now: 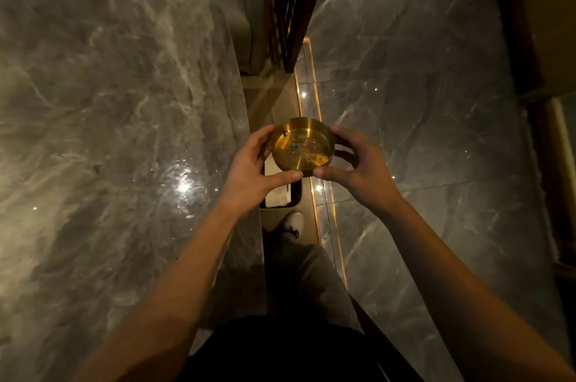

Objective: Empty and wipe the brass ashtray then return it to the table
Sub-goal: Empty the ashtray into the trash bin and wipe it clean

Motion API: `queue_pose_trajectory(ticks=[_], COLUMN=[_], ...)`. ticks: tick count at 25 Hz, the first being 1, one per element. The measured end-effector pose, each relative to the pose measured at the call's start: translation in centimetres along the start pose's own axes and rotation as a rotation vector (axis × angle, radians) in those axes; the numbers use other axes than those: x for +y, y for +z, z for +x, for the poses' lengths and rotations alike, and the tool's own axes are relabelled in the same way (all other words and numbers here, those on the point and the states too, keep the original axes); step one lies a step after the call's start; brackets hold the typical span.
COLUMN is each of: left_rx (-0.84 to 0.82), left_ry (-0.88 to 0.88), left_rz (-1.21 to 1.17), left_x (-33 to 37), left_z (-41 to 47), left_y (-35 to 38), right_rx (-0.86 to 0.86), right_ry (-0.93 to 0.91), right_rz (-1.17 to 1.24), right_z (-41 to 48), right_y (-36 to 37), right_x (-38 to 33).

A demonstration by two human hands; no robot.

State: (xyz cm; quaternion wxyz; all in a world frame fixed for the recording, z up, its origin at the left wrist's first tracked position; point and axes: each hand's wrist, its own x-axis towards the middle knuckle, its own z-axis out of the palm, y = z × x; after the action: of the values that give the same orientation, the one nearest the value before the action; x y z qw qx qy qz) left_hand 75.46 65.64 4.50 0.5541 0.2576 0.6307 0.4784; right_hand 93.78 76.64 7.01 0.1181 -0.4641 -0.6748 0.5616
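A round brass ashtray is held in the air in front of me, past the right edge of the grey marble table. Inside it lie a cigarette butt at the left, a patch of grey ash in the middle and dark specks at the lower right. My left hand grips its left rim, thumb along the near edge. My right hand grips the right rim, thumb meeting the near edge. The tray is tipped slightly towards me.
The marble table fills the left half of the view. Below the ashtray is a narrow gap with a lit floor strip and a small bin-like box. Marble floor spreads right; a dark slatted screen stands ahead. My foot is below.
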Motion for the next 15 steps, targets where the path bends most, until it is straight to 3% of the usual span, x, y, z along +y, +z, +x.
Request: queue_pose_trajectory(ticks=[15], left_rx=[0.158], left_ry=[-0.318], left_rz=[-0.043], left_x=[-13.1], left_z=[10.0], left_y=[8.1], right_rx=[-0.152], right_ry=[0.277], right_rz=[0.128], right_z=[9.1], right_y=[-0.4], right_x=[19.2])
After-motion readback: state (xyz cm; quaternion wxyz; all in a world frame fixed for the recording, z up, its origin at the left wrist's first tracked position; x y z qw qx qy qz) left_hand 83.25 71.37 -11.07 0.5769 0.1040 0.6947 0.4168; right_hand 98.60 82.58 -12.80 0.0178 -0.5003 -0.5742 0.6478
